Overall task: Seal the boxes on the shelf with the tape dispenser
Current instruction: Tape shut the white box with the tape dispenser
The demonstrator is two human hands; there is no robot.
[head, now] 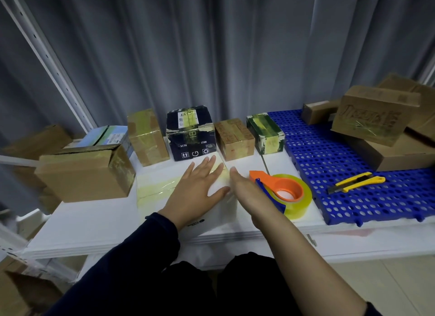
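Pressing tape flat on the white box (164, 212) mid-frame, my left hand (197, 186) and right hand (244, 188) lie released; the tape dispenser (282, 192) rests right of them. 4 taped boxes (235, 139) stand behind; others look unsealed.

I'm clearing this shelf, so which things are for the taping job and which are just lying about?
For the job: tape dispenser; white box under both hands; black box; open cardboard box.
Lying about: yellow utility knife; blue perforated mat.

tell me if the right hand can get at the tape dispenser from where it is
Probably yes: the right hand lies flat right beside the tape dispenser, and nothing sits between them.
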